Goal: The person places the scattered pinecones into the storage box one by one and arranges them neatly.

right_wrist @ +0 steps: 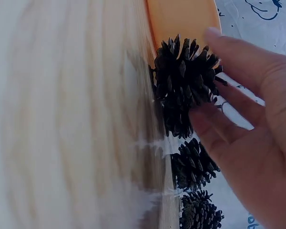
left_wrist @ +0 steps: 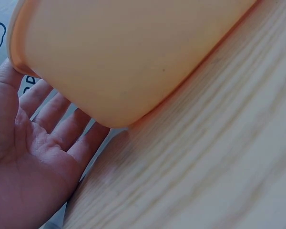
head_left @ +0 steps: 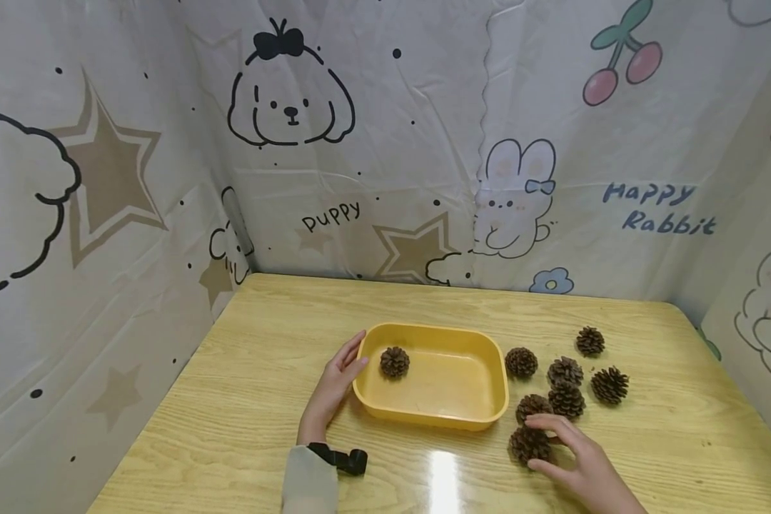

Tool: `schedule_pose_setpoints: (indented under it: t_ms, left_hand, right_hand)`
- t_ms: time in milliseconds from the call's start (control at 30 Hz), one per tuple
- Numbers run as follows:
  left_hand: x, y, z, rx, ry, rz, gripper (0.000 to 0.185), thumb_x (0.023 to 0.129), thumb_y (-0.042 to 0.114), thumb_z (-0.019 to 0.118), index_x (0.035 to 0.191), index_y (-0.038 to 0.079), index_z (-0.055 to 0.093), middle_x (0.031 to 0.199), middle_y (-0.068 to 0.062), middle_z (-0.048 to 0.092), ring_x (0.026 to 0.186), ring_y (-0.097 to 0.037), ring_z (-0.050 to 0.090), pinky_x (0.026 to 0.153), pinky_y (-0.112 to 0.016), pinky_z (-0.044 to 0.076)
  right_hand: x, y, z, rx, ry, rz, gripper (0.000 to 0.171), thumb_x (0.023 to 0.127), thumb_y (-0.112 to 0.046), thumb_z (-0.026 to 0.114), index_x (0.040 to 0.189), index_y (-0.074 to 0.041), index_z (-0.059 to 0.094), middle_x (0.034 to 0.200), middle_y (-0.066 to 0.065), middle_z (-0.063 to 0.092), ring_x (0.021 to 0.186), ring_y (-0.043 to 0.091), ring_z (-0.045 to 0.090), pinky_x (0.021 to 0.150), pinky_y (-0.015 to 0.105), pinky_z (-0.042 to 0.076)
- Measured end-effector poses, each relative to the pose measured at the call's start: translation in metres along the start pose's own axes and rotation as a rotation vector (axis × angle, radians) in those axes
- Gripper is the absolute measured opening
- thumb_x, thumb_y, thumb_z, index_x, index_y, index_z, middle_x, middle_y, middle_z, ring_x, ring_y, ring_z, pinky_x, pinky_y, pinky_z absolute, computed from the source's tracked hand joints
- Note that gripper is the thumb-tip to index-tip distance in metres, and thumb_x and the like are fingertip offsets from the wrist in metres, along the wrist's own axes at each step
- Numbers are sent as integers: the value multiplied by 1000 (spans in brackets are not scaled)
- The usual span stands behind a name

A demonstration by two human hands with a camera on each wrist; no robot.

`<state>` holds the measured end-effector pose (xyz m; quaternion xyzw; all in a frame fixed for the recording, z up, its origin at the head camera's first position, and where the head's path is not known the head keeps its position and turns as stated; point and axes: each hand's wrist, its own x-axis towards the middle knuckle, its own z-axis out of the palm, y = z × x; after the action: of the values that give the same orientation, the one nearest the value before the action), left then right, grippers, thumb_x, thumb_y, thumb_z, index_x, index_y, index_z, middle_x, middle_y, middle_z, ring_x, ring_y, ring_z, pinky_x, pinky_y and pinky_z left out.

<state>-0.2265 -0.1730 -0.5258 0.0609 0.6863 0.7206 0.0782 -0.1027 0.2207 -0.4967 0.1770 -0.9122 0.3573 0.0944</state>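
Pine cone [head_left: 527, 446]: brown, roundish, spiky (right fingers [head_left: 562, 425] round it).

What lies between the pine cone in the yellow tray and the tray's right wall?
Only bare tray floor; the head view shows it.

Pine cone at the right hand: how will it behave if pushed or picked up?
The pine cone is probably stiff and not slippery: its scales look woody and jut out. It's likely light for its size, given the gaps between scales. Its roundish shape may let it roll when pushed, though the jutting scales could make that uneven.
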Motion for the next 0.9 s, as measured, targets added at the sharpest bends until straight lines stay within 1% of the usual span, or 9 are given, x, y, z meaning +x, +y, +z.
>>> schedule_pose_setpoints:
  t_ms: [67, 167, 300, 367, 567, 900]
  left_hand:
    - [1, 0, 0, 2, 1, -1, 55, 102, 20, 53, 153, 24, 34, 161, -5, 32, 148, -25, 32, 116, -41, 39]
    - [1, 1, -1, 13, 5, 2, 55, 101, 21, 54, 153, 24, 35, 160, -4, 32, 148, -25, 32, 116, -41, 40]
    - [2, 1, -1, 22, 12, -1, 55, 101, 22, 54, 152, 25, 35, 160, -3, 33, 148, -23, 33, 117, -41, 39]
    - [3, 2, -1, 21, 11, 0, 54, 101, 21, 54, 152, 25, 35, 160, -3, 32, 148, -23, 32, 117, -41, 39]
    - [3, 1, -1, 14, 8, 0, 55, 101, 22, 54, 152, 24, 35, 161, -3, 31, 148, -24, 32, 117, -41, 39]
    - [2, -2, 0, 17, 17, -10, 54, 101, 22, 55, 152, 24, 36, 160, -3, 32, 148, -24, 32, 117, -41, 39]
  right_hand:
    - [0, 1, 0, -29, -9, 0, 50, 76, -24, 83, 122, -19, 65, 122, -1, 64, 112, -19, 46, 81, 29, 59]
    - [0, 2, 1, -55, -18, 2, 50, 76, -26, 83, 122, -20, 65, 122, 0, 64, 112, -17, 46, 81, 30, 60]
    - [1, 4, 3, -57, -24, -15, 52, 76, -24, 83, 124, -20, 63, 122, -2, 64, 112, -15, 48, 82, 28, 59]
    - [2, 5, 4, -65, -24, -20, 53, 76, -24, 83, 125, -20, 63, 121, -4, 64, 112, -14, 49, 84, 28, 59]
    - [2, 5, 3, -44, -42, 2, 52, 78, -26, 81, 126, -21, 62, 121, -5, 65, 112, -15, 49, 84, 26, 58]
    - [-2, 7, 5, -55, 3, 1, 52, 75, -22, 83, 124, -20, 64, 119, -5, 66, 112, -17, 49, 85, 27, 59]
